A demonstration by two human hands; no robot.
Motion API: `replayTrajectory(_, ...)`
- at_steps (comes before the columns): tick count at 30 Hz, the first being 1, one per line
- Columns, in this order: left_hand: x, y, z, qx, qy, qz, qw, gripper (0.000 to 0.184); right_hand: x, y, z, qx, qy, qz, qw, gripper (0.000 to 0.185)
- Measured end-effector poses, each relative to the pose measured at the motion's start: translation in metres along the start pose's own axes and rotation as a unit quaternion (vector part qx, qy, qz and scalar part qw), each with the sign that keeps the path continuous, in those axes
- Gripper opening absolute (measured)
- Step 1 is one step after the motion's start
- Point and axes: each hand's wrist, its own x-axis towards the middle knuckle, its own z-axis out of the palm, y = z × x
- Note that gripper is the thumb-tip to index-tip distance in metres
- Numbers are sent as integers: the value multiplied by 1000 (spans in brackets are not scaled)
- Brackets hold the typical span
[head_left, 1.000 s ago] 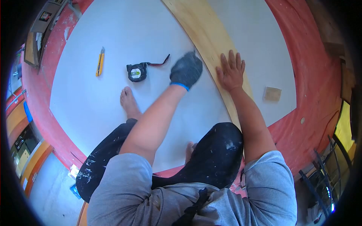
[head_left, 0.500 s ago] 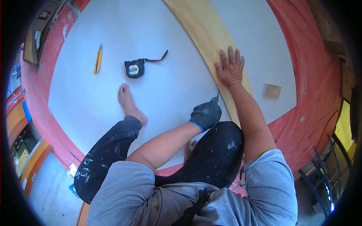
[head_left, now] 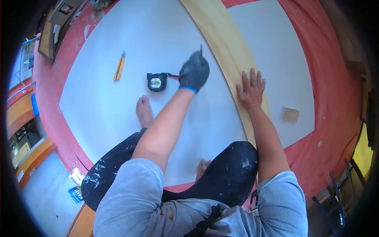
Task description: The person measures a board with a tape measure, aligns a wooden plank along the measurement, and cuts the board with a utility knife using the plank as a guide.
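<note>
Head view: the gloved left hand (head_left: 194,72) is closed around a thin, dark, pointed tool (head_left: 201,48) near the long pale wooden strip (head_left: 225,45). The bare right hand (head_left: 251,94) presses flat, fingers slightly apart, on that strip, which lies across the large white sheet (head_left: 98,94). Whether any line along its edge is finished or unfinished cannot be told. The yellow snap-off cutter (head_left: 119,68) and black tape measure (head_left: 156,82) lie unheld.

Single wide view from the head, forward and down over lap (head_left: 205,193) and white sheet (head_left: 98,102)
</note>
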Motion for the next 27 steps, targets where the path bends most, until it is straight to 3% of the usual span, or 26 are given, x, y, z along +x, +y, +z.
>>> replayTrajectory(4, 71, -1, -17, -6, -33, -98, 995, 32, -1, 2, 4, 2, 12, -8, 1000, 66)
replayTrajectory(9, 100, -82, 72, 175, -17, 36, 984, 16, 0, 4, 6, 9, 23, -15, 1000, 66)
replayTrajectory(12, 102, -87, 80, 156, -51, 41, 986, 22, -4, 4, 4, 15, 21, -14, 1000, 66)
replayTrajectory(15, 105, -80, 70, 95, -70, 7, 993, 30, -2, 2, 3, 7, 21, -14, 1000, 66)
replayTrajectory(18, 106, -64, 60, 118, -67, 4, 991, 23, -3, 4, 2, 2, 18, -13, 1000, 67)
replayTrajectory(19, 108, -51, 40, 84, -93, -22, 992, 32, -2, 4, 4, 4, 19, -14, 1000, 66)
replayTrajectory(23, 101, -40, 15, 107, -72, 36, 991, 43, -1, 4, 6, 7, 23, -16, 1000, 66)
replayTrajectory(26, 78, 16, -28, -59, 13, -215, 975, 41, 0, 4, 7, -7, 20, -16, 1000, 65)
replayTrajectory(27, 67, 19, -30, -159, -19, -244, 956, 40, 0, 3, 7, -8, 16, -14, 1000, 68)
